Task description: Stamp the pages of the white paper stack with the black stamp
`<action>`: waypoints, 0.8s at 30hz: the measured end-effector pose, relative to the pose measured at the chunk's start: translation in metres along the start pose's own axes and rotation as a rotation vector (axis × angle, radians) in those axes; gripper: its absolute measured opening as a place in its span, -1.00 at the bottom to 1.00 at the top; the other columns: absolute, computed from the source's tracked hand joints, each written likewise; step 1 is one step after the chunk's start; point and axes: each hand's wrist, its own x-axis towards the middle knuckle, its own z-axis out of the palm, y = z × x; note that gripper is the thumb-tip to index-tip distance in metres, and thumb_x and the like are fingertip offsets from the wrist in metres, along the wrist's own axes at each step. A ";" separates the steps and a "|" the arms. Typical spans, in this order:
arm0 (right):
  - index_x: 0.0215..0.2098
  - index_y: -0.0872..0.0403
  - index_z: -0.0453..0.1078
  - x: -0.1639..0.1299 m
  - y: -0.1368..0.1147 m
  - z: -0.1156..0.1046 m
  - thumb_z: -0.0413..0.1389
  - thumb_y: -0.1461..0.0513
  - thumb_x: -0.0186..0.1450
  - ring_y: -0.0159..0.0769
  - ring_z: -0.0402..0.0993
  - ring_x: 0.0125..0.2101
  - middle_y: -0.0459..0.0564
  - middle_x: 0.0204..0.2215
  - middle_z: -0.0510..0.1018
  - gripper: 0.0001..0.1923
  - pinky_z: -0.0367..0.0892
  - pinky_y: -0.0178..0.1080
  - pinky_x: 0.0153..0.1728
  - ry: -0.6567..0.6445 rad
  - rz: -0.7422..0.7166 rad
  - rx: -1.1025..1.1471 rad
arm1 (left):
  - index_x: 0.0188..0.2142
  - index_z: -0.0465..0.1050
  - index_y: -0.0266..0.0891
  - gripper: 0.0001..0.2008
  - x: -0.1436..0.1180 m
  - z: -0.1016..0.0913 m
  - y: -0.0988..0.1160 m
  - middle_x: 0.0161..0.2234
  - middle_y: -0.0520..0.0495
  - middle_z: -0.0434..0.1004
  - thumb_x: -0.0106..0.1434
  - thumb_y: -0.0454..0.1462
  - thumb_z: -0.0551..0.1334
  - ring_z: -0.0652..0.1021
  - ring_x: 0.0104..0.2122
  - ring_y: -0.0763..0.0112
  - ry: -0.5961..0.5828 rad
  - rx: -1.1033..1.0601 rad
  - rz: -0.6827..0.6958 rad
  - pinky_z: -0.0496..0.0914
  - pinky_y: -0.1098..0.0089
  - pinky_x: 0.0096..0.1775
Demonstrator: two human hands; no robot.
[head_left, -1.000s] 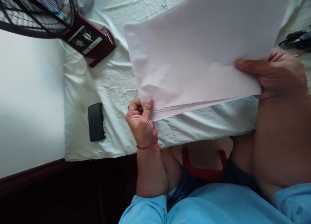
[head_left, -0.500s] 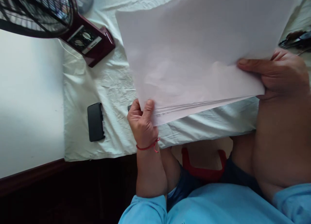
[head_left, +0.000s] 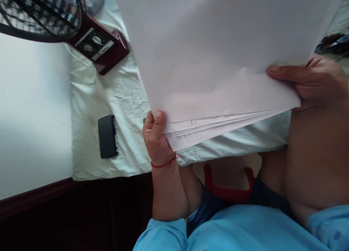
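A stack of white paper sheets (head_left: 218, 55) is held up over the cloth-covered table, its top sheet blank. Along the near edge the sheets fan apart, and lines of print show on the lower ones. My left hand (head_left: 156, 136), with a red string around the wrist, pinches the stack's near left corner between thumb and fingers. My right hand (head_left: 316, 80) grips the right side, thumb on top and pressing a crease into the top sheet; its other fingers are hidden beneath the paper.
A dark red fan (head_left: 106, 49) stands at the back left by the white wall (head_left: 32, 109). A black phone-like case (head_left: 107, 136) lies on the pale green cloth (head_left: 131, 134). Dark items (head_left: 332, 45) lie at the far right. Below the table edge is a red stool-like piece (head_left: 229, 193).
The top sheet's left side has swung out and away from me. The sheets at the near edge have spread wider, showing more print. My left hand has shifted slightly left.
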 end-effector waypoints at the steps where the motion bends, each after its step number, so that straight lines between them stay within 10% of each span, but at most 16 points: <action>1: -0.21 -0.03 0.71 0.000 0.000 0.000 0.63 0.15 0.00 -0.01 0.72 0.07 -0.12 -0.10 0.76 -0.59 0.68 -0.01 0.14 0.014 0.005 -0.002 | -0.24 0.75 -0.12 -0.79 0.000 0.000 0.000 -0.26 0.04 0.74 0.19 -0.14 0.63 0.69 -0.20 0.44 0.017 0.013 0.004 0.60 0.50 -0.04; 24: -0.24 -0.10 0.72 0.000 -0.002 0.000 0.62 0.14 0.04 0.02 0.68 0.14 -0.17 -0.14 0.77 -0.66 0.64 0.05 0.22 -0.026 0.028 -0.002 | -0.24 0.77 -0.09 -0.68 -0.003 -0.004 -0.004 -0.23 0.01 0.77 0.17 0.03 0.64 0.71 -0.21 0.40 -0.006 0.113 -0.053 0.64 0.42 -0.01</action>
